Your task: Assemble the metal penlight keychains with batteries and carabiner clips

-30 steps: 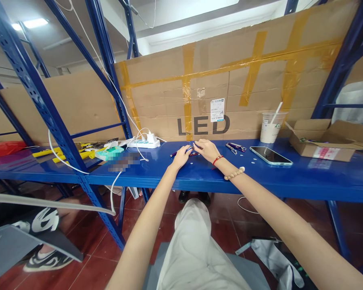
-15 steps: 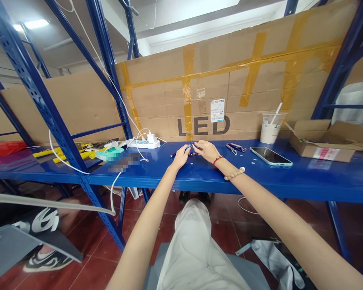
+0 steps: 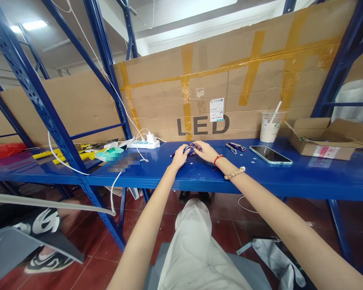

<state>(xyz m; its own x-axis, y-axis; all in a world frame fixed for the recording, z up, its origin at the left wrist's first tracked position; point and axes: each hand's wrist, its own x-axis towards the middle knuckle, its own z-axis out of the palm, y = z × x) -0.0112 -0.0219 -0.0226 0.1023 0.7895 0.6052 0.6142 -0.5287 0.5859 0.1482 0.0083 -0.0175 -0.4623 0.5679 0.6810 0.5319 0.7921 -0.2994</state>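
Observation:
My left hand [image 3: 180,157] is closed, pinching a small blue piece [image 3: 187,148] just above the tabletop. Close on its right, my right hand [image 3: 206,152] has its fingers curled at the far end of that same piece, but its fingertips are too small to make out exactly. Under and beside the hands lie a few dark and reddish slim items, partly covered by the fingers. To the right of my right hand rest small purple-blue pieces with silver carabiner clips [image 3: 235,147].
The blue shelf table [image 3: 260,177] also carries a phone [image 3: 270,155], a plastic cup with a straw [image 3: 270,131] and an open cardboard box [image 3: 320,147]. Left stand a white power strip [image 3: 143,143] and yellow tools [image 3: 78,155]. A tall cardboard sheet [image 3: 157,96] backs the table.
Both hands stay in about the same place. The right hand's fingers have shifted slightly and sit a little lower around the small blue piece.

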